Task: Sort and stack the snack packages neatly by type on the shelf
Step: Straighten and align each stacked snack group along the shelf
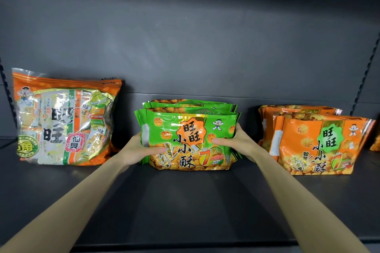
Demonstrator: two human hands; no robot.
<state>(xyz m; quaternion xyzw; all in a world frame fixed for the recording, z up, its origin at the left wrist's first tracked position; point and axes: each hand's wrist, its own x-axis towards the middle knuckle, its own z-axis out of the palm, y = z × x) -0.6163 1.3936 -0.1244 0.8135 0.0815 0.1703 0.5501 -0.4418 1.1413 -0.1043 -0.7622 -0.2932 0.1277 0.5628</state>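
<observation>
Left hand (139, 148): I have it clamped on the left edge of the green packages (189, 139), thumb across the front.
Right hand (236, 141): clamped on the right edge, thumb on the front.
Green packages: upright stack at 12 o'clock on the shelf (185, 201).
Orange packages (312, 141): upright stack at 2 o'clock, well apart.
Large assorted bag (63, 121): at 10 o'clock, leaning on the back panel (185, 37).
</observation>
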